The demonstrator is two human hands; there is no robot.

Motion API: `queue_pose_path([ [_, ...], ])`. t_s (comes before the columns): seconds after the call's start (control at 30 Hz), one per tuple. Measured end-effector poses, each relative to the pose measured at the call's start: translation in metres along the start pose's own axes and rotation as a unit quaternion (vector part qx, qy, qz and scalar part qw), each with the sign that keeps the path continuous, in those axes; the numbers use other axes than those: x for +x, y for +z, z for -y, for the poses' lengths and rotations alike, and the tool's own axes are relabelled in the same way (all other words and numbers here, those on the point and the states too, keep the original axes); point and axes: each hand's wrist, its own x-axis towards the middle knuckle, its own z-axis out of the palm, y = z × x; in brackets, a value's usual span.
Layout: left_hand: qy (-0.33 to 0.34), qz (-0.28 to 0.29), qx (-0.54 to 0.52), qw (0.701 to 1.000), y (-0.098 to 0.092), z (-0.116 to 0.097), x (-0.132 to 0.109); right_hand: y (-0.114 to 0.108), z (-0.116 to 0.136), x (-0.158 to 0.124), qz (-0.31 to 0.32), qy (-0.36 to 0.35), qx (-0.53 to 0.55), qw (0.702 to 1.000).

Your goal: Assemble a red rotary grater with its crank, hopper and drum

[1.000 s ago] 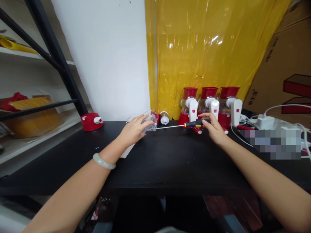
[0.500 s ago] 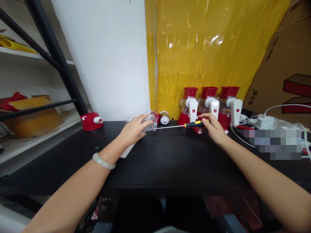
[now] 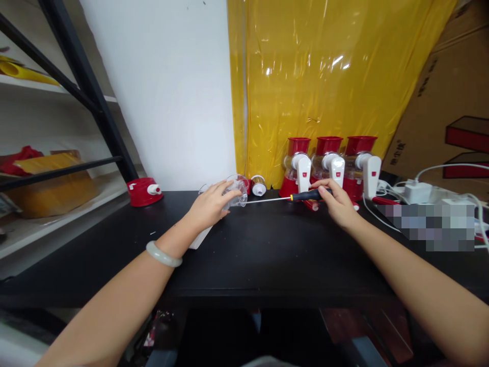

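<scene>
My left hand [image 3: 214, 204] is closed over a clear plastic housing [image 3: 240, 193], which lies on its side on the black table. A white handle-like piece [image 3: 200, 238] sticks out under that hand toward me. Between the fingers of my right hand [image 3: 336, 203] is the black-and-yellow handle of a screwdriver [image 3: 305, 195]. Its thin shaft lies level, pointing left, and the tip reaches the open end of the clear housing. Whether the tip sits on a screw is hidden. Just behind the housing lies a small drum-shaped part with a white end [image 3: 259, 186].
Several red-and-white hand-cranked grinders [image 3: 298, 163] stand at the back right. A red base [image 3: 144, 191] sits at the left on the black table [image 3: 267, 255]. White chargers and cables [image 3: 418, 191] lie at the right. A shelf rack [image 3: 76, 66] stands left.
The screwdriver handle has turned about its own axis in my right hand, so its yellow patches have rotated out of sight. My left hand and the clear housing stay in place.
</scene>
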Motion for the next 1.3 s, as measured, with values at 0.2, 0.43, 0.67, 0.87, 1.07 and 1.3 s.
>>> queue_pose_path([
  [0.2,0.001,0.003,0.017,1.000,-0.001,0.000,0.000,-0.001,-0.011,0.003,-0.006,-0.041,0.000,0.999],
  [0.43,0.006,0.003,0.022,1.000,-0.001,0.000,0.000,0.000,-0.005,0.002,-0.012,0.002,-0.051,0.999],
  [0.67,0.006,0.000,0.014,1.000,0.000,0.000,0.000,0.000,-0.012,0.004,-0.017,-0.037,-0.023,0.999],
  [0.87,0.001,-0.005,0.013,1.000,0.000,-0.001,0.000,0.004,-0.007,0.005,-0.032,-0.032,-0.037,0.998],
  [1.07,-0.018,-0.010,0.025,0.999,-0.006,0.001,-0.001,0.006,0.008,0.033,-0.036,-0.001,-0.062,0.997],
  [1.3,-0.070,-0.031,0.035,0.996,-0.003,0.026,-0.006,0.045,0.015,0.083,-0.049,0.112,0.090,0.988],
])
